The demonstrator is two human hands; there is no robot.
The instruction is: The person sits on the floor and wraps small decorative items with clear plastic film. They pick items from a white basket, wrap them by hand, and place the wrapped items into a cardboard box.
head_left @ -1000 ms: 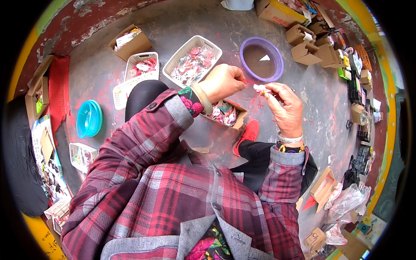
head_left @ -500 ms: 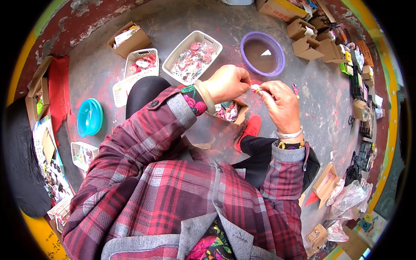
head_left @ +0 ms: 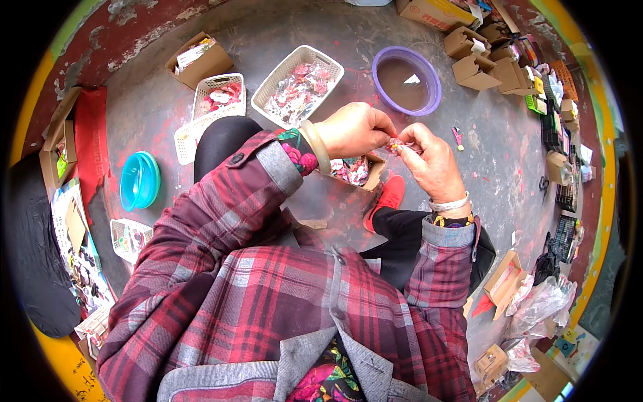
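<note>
Between the fingertips of both hands is a small pink-and-white piece with a yellowish spot [head_left: 395,144]; it is too small to name its kind. My left hand [head_left: 355,130], with a pale bangle at the wrist, pinches its near side. From the other side, my right hand [head_left: 432,161] grips the piece with thumb and fingers. Below my hands a small cardboard box [head_left: 376,172] holds several red, white and dark pieces. Beyond my left hand stands a white plastic basket [head_left: 257,100] filled with clear-wrapped reddish pieces.
A purple basin [head_left: 437,90] with murky water stands beyond my hands. Smaller white baskets [head_left: 197,110] and a teal bowl [head_left: 140,181] are at left. A small pink-handled tool [head_left: 458,139] lies on the floor at right. Cardboard boxes [head_left: 474,72] and plastic bags [head_left: 542,305] line the right side.
My hands have shifted slightly and drawn closer together around the small piece. The right hand moved a little left, so the pink-handled tool shows more fully.
</note>
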